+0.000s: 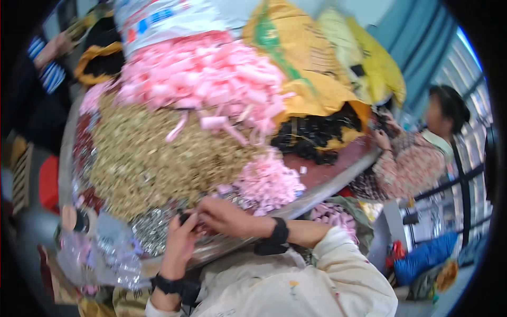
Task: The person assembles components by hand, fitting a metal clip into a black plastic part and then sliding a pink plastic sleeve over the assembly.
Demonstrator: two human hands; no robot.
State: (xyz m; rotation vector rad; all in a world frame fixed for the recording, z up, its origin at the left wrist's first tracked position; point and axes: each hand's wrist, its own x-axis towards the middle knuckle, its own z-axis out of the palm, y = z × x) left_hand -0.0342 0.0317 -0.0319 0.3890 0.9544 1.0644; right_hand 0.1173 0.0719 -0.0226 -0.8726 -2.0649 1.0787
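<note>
My left hand (181, 240) is closed, pinching a small dark piece (185, 217) between thumb and fingers at the near edge of the table. Close against it, my right hand (229, 217) has its fingers pressed together; whatever they grip is too small and blurred to name. Just beyond both hands lies a heap of small silvery metal pieces (150, 230). A broad pile of small brass-coloured pieces (163, 158) spreads behind that. Short pink strips (269, 182) are heaped right of my hands.
A large pink strip pile (200, 74) spills from a white sack (169, 21) at the back. Black pieces (317, 132) lie at an orange sack's mouth (311, 68). A co-worker (417, 158) sits at right, another person (45, 68) at left. Plastic bags (103, 253) hang near left.
</note>
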